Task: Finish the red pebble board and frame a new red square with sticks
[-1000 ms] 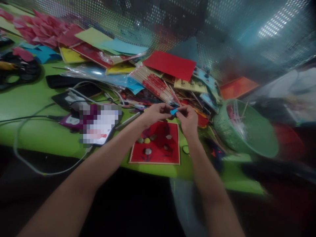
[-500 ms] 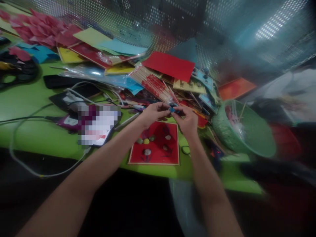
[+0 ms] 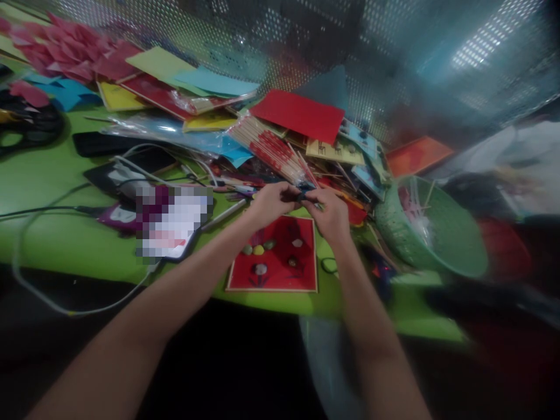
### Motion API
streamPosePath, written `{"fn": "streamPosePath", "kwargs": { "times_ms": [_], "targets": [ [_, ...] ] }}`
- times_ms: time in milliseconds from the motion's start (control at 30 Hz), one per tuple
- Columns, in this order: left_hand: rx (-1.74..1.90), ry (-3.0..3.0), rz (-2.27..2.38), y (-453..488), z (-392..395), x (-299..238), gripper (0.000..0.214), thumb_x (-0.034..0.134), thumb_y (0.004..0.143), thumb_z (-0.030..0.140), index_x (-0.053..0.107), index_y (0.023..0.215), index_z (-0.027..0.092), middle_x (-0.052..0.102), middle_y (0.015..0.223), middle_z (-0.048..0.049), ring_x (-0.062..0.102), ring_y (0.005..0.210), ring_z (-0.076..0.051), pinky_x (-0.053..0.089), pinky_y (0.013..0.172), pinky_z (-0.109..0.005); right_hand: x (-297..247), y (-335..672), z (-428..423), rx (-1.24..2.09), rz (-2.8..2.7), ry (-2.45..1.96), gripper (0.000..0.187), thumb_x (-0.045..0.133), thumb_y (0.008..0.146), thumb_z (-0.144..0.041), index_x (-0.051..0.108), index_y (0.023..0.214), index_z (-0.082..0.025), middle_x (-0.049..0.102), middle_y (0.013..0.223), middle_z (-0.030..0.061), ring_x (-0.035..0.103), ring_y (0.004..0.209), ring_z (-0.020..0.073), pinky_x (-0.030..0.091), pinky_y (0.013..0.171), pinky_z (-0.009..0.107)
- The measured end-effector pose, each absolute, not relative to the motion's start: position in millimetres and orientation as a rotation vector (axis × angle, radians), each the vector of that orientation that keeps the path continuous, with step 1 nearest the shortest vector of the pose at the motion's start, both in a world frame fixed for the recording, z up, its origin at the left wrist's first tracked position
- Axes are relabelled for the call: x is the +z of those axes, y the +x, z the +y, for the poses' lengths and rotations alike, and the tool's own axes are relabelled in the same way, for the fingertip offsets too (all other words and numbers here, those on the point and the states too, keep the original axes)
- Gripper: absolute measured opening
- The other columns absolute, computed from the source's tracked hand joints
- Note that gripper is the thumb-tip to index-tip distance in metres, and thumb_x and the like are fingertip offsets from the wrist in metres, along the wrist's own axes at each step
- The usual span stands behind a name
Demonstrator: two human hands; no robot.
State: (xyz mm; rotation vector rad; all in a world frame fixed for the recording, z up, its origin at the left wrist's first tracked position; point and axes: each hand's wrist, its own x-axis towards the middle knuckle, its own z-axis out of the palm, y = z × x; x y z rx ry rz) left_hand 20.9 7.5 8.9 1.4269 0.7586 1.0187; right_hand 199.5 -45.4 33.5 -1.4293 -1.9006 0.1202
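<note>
Hands [image 3: 275,204], two, pinch one bluish piece [image 3: 301,195] near one red card [image 3: 278,279]

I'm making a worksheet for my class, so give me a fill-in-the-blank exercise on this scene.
The left hand and right hand pinch a small piece with their ____.
The square card nearest them is coloured ____.
The phone lies to the card's ____.
The largest round container is coloured ____.
Missing words: fingertips; red; left; green.
</note>
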Motion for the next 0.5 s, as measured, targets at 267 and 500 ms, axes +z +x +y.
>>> {"fn": "streamPosePath", "kwargs": {
  "times_ms": [267, 500],
  "targets": [
    [1.048, 1.427, 0.783, 23.8, 8.2, 4.7, 0.028, 0.079, 0.066, 0.022, 0.070, 0.091, 0.013, 0.075, 0.090, -0.0053, 0.068, 0.084, -0.018, 0.054, 0.081, -0.032, 36.0, 194.7, -50.0, 0.020, -1.955, -1.691, 0.028, 0.052, 0.100, -0.045, 0.063, 0.107, -0.020, 0.070, 0.107, 0.0090, 0.065, 0.087, 0.0227, 0.044, 0.072, 0.031],
    [1.072, 1.520, 0.783, 26.5, 4.8, 4.0, 0.026, 0.071, 0.067, 0.015, 0.071, 0.093, 0.013, 0.076, 0.091, -0.0055, 0.070, 0.086, -0.019, 0.054, 0.082, -0.031, 37.5, 187.7, -51.5, -0.085, -2.278, -1.803, 0.031, 0.032, 0.106, -0.031, 0.059, 0.098, -0.019, 0.066, 0.103, 0.0111, 0.061, 0.093, 0.0242, 0.037, 0.073, 0.032]
  ]
}}
